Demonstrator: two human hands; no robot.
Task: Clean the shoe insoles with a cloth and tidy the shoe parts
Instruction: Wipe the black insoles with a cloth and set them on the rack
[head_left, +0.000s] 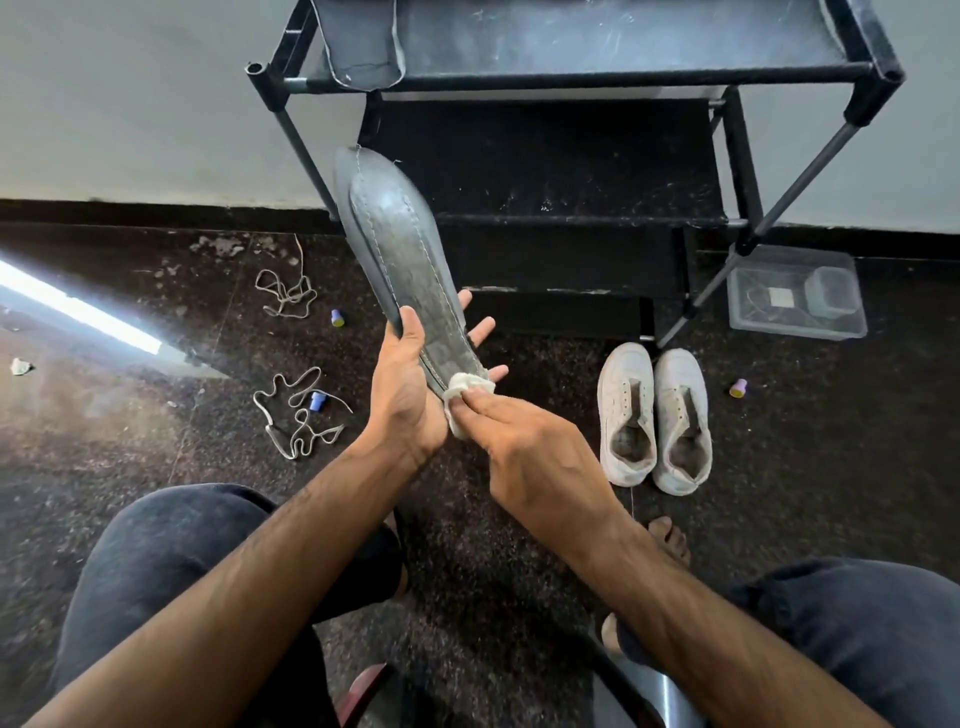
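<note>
Holding a grey insole (400, 260) up over the dark floor (218, 467), the left hand (405, 395) wraps its thumb over the near left edge while its fingers spread behind the heel end. The insole tilts away and to the left, its toe end pointing toward the black shoe rack (571, 67) against the far wall. The right hand (524, 441) pinches a small white cloth (465, 395) and presses it onto the heel end of the insole, just beside the left palm. A pair of white shoes (654, 415) stands side by side on the floor to the right, toes toward the rack, with no laces in them. Two loose laces (298, 410) lie on the floor to the left, one farther than the other. A clear plastic box (797, 296) sits at the rack's right foot. Small purple caps (738, 387) lie scattered on the floor.
</note>
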